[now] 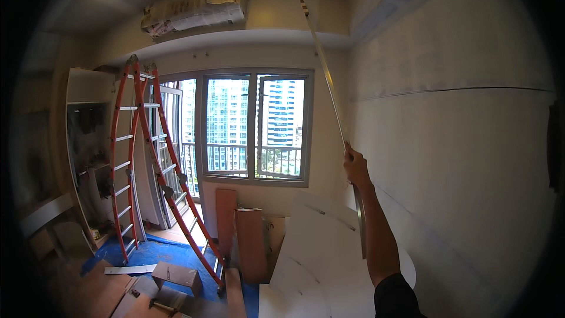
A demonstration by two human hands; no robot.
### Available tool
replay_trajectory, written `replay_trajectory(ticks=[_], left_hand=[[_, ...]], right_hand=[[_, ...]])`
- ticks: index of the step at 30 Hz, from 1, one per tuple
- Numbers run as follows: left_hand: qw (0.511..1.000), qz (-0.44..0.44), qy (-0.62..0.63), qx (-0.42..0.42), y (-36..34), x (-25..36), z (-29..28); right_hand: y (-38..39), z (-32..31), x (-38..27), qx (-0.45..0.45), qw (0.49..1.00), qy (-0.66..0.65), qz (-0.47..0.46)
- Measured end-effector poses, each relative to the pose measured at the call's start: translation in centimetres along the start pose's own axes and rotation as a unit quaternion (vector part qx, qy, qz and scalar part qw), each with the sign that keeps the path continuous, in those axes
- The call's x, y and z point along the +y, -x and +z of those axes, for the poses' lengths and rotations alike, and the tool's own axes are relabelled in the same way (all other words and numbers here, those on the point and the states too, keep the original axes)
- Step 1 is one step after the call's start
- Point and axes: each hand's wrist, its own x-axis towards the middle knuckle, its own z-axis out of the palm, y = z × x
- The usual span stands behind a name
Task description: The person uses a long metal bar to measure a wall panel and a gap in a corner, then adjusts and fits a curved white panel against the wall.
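My right hand (pixel 356 168) grips a long, thin, pale metal bar (pixel 325 68) and holds it upright at a slant. Its top end, with a small dark-and-light fitting (pixel 303 5), reaches the beige beam (pixel 273 17) under the ceiling, and its lower end runs down past my forearm, in front of a large white board (pixel 315 241) with dark marks. The pale wall (pixel 453 159) rises to the right of my arm. My left hand is out of view.
A red folding ladder (pixel 165 165) stands left of the window (pixel 253 123) on a blue sheet (pixel 112 256). Wood panels (pixel 250 247), boxes and a hammer (pixel 165 306) lie low ahead. An open cabinet (pixel 88 88) stands at left; a paper-wrapped unit (pixel 194 9) hangs high.
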Motion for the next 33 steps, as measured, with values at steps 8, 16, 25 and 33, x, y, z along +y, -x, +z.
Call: replay_trajectory(ticks=[8,16,25,33], left_hand=[[0.997,0.035,-0.02,0.059,-2.8,-0.1,-0.3],[0.98,0.058,-0.084,0.171,-3.9,-3.2,-1.2],[0.967,0.096,-0.105,0.209,-5.6,-4.9,-1.4],[0.995,0.051,0.001,0.081,-5.3,-3.6,-3.5]], right_hand=[[-1.4,-1.9,-12.4,-0.103,0.974,-0.035,0.197],[16.9,2.4,-10.5,-0.068,0.988,0.011,0.142],[2.6,1.3,-16.8,-0.079,0.98,-0.005,0.181],[5.8,9.1,-7.2,0.026,0.996,0.077,-0.032]])
